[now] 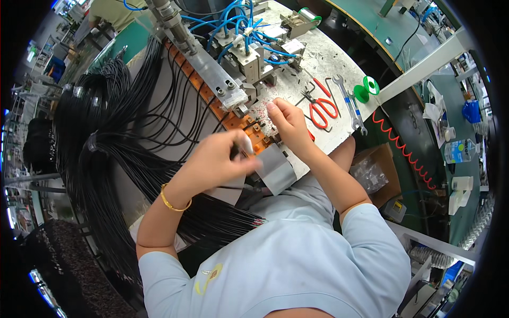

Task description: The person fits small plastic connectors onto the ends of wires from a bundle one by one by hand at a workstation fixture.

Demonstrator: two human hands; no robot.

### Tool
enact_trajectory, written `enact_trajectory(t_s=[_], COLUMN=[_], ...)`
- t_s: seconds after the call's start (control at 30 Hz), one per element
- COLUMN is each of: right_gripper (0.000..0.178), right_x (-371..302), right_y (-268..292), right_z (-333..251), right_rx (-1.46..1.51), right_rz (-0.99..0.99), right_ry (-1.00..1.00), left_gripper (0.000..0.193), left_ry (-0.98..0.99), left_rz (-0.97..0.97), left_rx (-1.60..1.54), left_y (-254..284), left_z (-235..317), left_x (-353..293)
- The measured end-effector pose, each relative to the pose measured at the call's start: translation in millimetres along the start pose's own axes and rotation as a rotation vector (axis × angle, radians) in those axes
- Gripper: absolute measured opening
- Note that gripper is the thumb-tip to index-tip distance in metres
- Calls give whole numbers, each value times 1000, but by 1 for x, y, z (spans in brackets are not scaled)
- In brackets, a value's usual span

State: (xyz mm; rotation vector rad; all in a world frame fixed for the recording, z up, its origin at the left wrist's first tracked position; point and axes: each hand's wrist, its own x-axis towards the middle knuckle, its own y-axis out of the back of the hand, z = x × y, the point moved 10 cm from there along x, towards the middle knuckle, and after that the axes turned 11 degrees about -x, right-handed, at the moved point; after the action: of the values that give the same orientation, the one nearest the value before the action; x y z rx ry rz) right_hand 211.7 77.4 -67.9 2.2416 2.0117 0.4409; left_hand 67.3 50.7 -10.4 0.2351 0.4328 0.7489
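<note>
My left hand [220, 159] hovers over the near end of an orange-brown slotted rail [253, 132]. Its fingers are curled and smeared by motion; something white shows at the index finger, and what they hold, if anything, cannot be made out. Just right of the rail, my right hand [289, 124] is closed, thumb on top; whatever it pinches is hidden. A metal machine arm [212, 71] runs along the rail and ends just beyond my hands. Black cables [154, 119] fan out from the rail to a tied bundle at left. A grey metal plate [277, 170] lies below my hands.
Red-handled cutters [323, 112], wrenches [350, 103] and a green solder spool [367, 89] lie on the white worktop [339, 63]. Blue air tubes [244, 26] cross the machine. A coiled red hose [405, 151] hangs at right above a cardboard box [386, 169]. Cable ends [233, 220] reach my lap.
</note>
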Motion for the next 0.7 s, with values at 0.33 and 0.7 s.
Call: enact_trajectory(t_s=[0.33,0.7], right_gripper=[13,10], right_x=[-18,-12], right_y=[-10,-15], right_z=[-82,-67], right_rx=[-492,-247], right_rz=[34,-154], right_ry=[596,395], left_gripper=[26,25], left_ry=[-114,-121], left_rz=[207,161], left_rx=[-204,-288], left_y=[29,26], left_z=[-33,-30], left_x=[24,23])
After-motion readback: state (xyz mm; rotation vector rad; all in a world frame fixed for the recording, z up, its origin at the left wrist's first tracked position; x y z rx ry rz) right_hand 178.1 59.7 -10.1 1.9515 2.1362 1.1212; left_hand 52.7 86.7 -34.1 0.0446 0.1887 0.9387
